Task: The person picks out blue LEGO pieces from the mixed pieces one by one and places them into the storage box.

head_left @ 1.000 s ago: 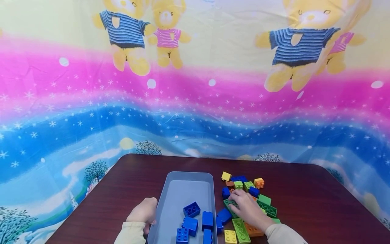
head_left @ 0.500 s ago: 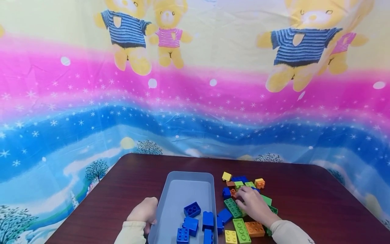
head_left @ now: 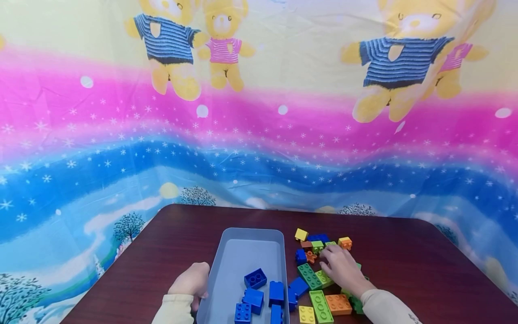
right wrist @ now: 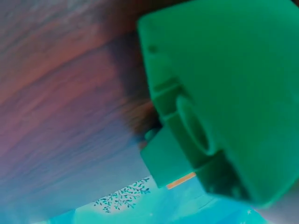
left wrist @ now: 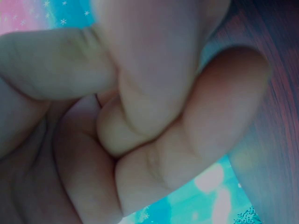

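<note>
In the head view my left hand [head_left: 190,280] rests against the left side of a grey tray [head_left: 252,233], near its front. The left wrist view shows curled fingers [left wrist: 154,168] with nothing seen between them. Inside the tray lie several blue building bricks [head_left: 255,278]. My right hand [head_left: 341,266] reaches over the brick pile right of the tray, fingers loosely bent down near a lime brick [head_left: 317,246] and an orange star-shaped piece [head_left: 310,256]. What its fingertips touch is hidden. Close up in the right wrist view is a green brick [right wrist: 224,84]; no fingers show there.
The pile also has a dark green brick [head_left: 309,276], an orange brick [head_left: 338,304], a long lime brick [head_left: 321,306], yellow bricks [head_left: 306,314] and blue bricks [head_left: 298,286] beside the tray. A patterned cloth [head_left: 259,135] hangs behind the dark brown table [head_left: 408,256].
My right hand has shifted right over the pile, uncovering the dark green brick, a lime brick and the orange star-shaped piece. My left hand and the tray have stayed put.
</note>
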Motion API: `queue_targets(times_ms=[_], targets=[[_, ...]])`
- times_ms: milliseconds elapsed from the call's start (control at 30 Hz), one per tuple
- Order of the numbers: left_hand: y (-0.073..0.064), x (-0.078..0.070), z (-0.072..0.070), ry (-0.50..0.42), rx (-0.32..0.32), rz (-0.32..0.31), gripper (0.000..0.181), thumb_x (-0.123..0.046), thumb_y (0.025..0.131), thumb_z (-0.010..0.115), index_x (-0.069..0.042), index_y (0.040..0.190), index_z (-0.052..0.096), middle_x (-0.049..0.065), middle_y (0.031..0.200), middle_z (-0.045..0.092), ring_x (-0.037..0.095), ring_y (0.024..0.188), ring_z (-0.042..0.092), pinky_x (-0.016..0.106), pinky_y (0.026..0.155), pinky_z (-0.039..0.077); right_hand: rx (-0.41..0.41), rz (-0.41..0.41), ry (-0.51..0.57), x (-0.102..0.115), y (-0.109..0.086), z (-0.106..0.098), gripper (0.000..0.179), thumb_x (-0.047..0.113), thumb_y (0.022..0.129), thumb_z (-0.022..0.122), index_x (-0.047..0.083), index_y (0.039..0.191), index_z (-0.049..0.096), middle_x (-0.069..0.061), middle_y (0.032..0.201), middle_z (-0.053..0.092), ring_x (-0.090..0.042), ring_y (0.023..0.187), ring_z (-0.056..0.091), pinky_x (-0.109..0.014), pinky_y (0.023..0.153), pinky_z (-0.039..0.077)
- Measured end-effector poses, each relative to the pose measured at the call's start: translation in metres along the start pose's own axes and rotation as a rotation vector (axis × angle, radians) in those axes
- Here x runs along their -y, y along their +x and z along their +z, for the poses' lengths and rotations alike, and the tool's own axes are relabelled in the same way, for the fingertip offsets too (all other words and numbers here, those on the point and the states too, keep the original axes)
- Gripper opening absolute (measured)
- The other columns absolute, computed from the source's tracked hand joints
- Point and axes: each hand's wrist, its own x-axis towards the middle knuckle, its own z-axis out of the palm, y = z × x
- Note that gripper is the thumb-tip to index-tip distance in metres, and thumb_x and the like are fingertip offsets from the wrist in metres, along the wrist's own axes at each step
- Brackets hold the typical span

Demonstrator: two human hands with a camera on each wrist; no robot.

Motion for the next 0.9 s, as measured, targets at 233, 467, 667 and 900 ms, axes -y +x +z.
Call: queue_targets(times_ms=[233, 467, 667, 900], targets=[[0.001, 0.0, 0.001, 0.005, 0.004, -0.008, 0.027, 0.014, 0.063, 0.067, 0.0, 0.065, 0.044, 0.01, 0.045, 0.047, 0.021, 0.032, 0.053, 0.028, 0.04, 0.046, -0.023, 0.012, -0.014, -0.008, -0.001, 0.002, 0.01, 0.011, 0.075, 0.069, 0.008, 0.084, 0.065, -0.001, 0.083, 0.056, -0.017, 0.075, 0.054, -0.035, 0.065, 0.047], [0.001, -0.001, 0.001, -0.005, 0.005, -0.017, 0.026, 0.015, 0.063, 0.066, 0.0, 0.065, 0.044, 0.01, 0.045, 0.047, 0.021, 0.031, 0.052, 0.028, 0.04, 0.046, -0.042, 0.035, -0.043, -0.013, -0.001, -0.001, 0.013, 0.009, 0.073, 0.069, 0.004, 0.085, 0.066, -0.004, 0.083, 0.057, -0.021, 0.076, 0.055, -0.035, 0.062, 0.048], [0.0, -0.002, 0.001, -0.012, -0.018, -0.018, 0.025, 0.019, 0.06, 0.061, 0.0, 0.061, 0.044, 0.009, 0.036, 0.044, 0.02, 0.027, 0.049, 0.028, 0.035, 0.043, 0.003, 0.088, -0.034, -0.014, -0.002, -0.004, 0.015, 0.008, 0.075, 0.068, 0.003, 0.09, 0.066, -0.008, 0.087, 0.058, -0.023, 0.078, 0.056, -0.034, 0.063, 0.049], [-0.001, -0.002, 0.003, 0.007, -0.025, 0.002, 0.024, 0.018, 0.061, 0.06, 0.0, 0.062, 0.044, 0.01, 0.041, 0.045, 0.021, 0.029, 0.051, 0.028, 0.035, 0.044, 0.025, 0.113, 0.0, -0.019, -0.003, -0.007, 0.017, -0.001, 0.074, 0.066, 0.003, 0.09, 0.064, -0.011, 0.088, 0.057, -0.024, 0.078, 0.057, -0.03, 0.057, 0.048]])
